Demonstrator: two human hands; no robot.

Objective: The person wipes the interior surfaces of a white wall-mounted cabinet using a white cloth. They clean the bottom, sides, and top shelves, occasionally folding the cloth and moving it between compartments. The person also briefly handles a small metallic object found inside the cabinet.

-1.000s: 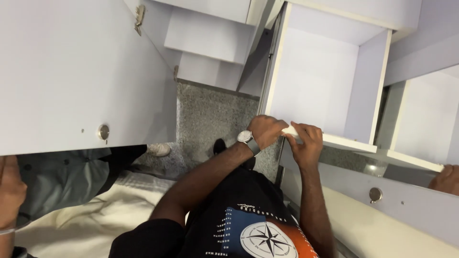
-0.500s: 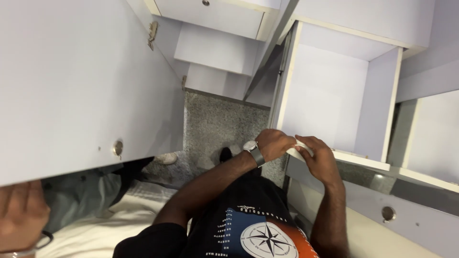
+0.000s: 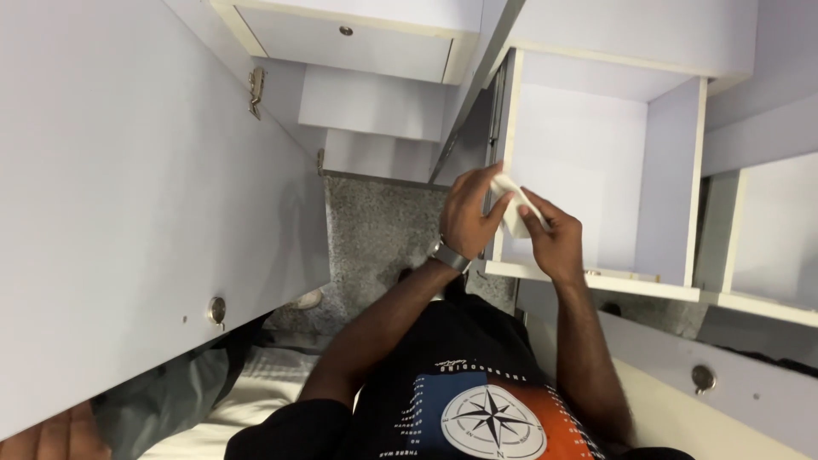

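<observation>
Left hand (image 3: 469,213) and right hand (image 3: 554,238) raised together, both pinching small folded white cloth (image 3: 514,213) between fingertips; cloth caught between the two hands, held just in front of open white rectangular drawer (image 3: 673,170). Grey watch (image 3: 450,255) on left wrist. White cabinet door (image 3: 128,196) well apart, leftward.

— How is the light?

— Bright and even, soft daylight-like, with no hard glare. The white cupboard door (image 3: 128,196) is almost washed out.

— Any shadows?

— A soft one falls on the speckled floor (image 3: 375,230) beside the door, and the gap under the open drawer (image 3: 596,170) is dim.

— Sharpness?

— Mostly crisp. The hands (image 3: 511,221) are slightly soft, and straight edges lean outward near the frame's corners.
</observation>
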